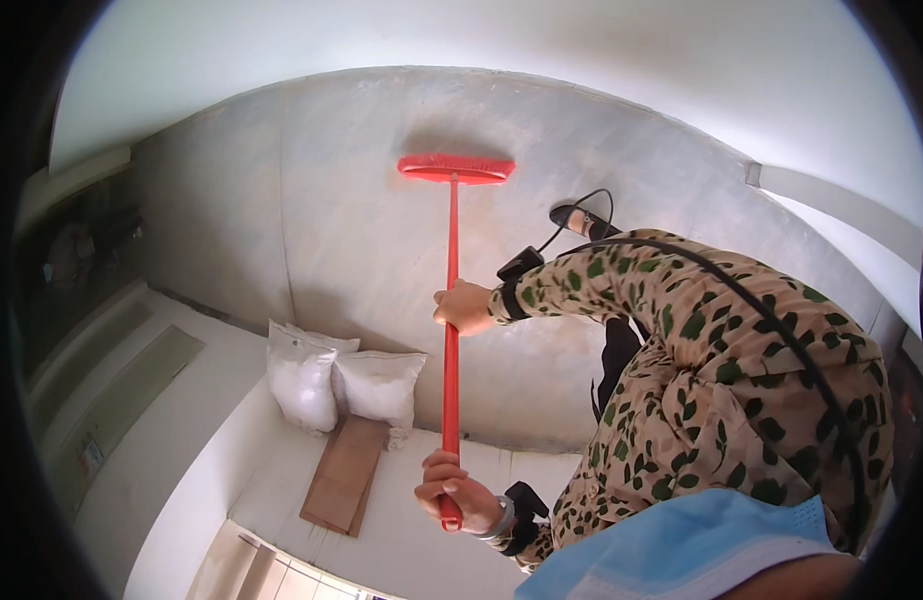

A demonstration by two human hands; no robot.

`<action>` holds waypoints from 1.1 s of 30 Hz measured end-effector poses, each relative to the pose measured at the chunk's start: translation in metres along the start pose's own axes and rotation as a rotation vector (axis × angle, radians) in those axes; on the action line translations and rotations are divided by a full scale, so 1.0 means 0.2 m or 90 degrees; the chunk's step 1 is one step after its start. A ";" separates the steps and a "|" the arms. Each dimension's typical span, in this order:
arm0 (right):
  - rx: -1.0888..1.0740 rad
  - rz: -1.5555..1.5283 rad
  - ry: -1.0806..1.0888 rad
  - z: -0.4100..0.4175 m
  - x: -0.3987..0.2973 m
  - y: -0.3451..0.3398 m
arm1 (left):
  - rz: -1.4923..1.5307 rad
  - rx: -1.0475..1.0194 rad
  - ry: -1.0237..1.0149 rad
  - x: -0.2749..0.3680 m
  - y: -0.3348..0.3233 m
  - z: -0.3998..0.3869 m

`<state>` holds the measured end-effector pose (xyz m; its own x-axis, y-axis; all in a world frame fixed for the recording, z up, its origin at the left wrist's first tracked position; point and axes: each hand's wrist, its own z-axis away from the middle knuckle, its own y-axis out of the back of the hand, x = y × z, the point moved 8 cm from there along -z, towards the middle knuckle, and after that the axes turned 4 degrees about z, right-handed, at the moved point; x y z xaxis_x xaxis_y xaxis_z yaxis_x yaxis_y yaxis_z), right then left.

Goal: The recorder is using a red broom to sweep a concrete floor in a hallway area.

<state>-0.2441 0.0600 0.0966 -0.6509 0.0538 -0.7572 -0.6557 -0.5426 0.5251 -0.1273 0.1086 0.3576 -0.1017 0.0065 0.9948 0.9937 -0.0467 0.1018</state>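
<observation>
A red push broom crosses the middle of the view, its bristled head [457, 169] resting on the grey floor [356, 225]. My right hand [465, 307] is wrapped around the middle of the red broom handle [451, 382]. Near the handle's end, my left hand [461, 493] has its fingers curled around it. A black strap with a small device [520, 264] sits at my right wrist, and a cable runs from it along my sleeve. My left wrist has a light-coloured band [502, 517] and a dark strap.
Two stuffed white sacks [304, 379] lean by the lower wall, beside flat brown boards [347, 472]. A white wall [461, 34] curves along the top. My dark shoe [562, 215] is on the floor near the broom. A blue face mask [679, 536] covers the lower right.
</observation>
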 end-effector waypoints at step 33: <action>-0.018 0.134 -0.117 0.66 0.33 -0.12 | 0.302 0.012 0.256 -0.38 0.01 0.46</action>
<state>-0.3213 0.1869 0.0849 -0.8317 0.0879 -0.5482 -0.4900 -0.5805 0.6503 -0.1127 0.1995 0.2827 0.3447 -0.3875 0.8550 0.9354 0.0653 -0.3475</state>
